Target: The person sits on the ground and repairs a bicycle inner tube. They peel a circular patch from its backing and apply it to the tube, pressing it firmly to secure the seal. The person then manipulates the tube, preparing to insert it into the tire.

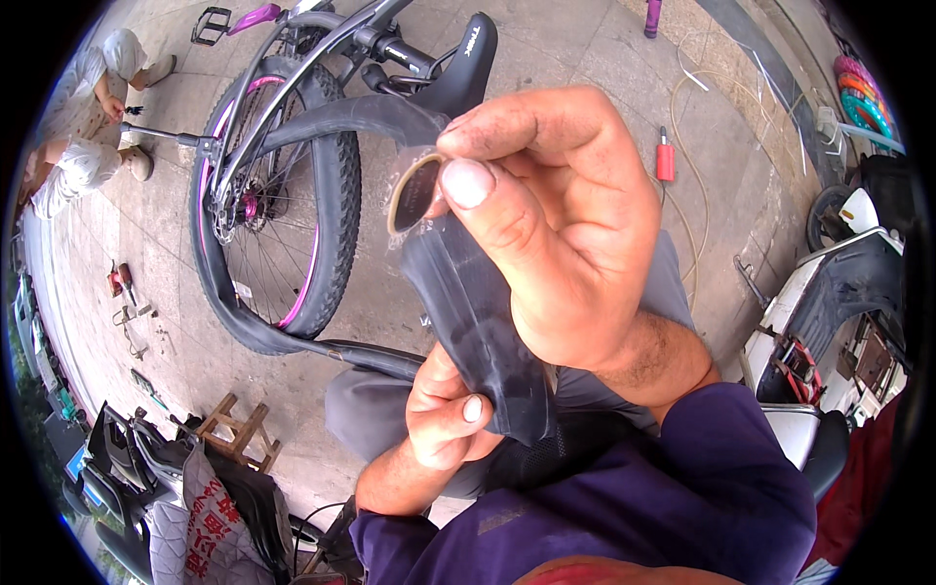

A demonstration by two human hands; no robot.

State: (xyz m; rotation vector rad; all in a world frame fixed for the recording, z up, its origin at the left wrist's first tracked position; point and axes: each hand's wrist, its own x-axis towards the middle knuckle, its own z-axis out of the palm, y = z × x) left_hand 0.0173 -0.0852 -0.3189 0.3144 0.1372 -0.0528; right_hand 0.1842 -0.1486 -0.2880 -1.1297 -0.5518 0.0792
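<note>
A black bicycle inner tube [468, 312] runs from the wheel up to my hands. My right hand [556, 224] is raised close to the camera, thumb and fingers pinching a small round brown patch [411, 195] with a clear film edge, held at the top of the folded tube. Lower down, my left hand [444, 409] grips the same tube in a fist. Behind them an upturned bicycle stands on its black saddle [466, 68], its knobby wheel [278, 195] with a pink rim just left of the patch.
A person in light clothes [83, 117] crouches at the far left. Small tools [127, 302] lie on the paved ground. A wooden stool [239, 429] and scooter parts sit at lower left, a white scooter [829, 322] at right, a red-handled tool [665, 158] and hose beyond.
</note>
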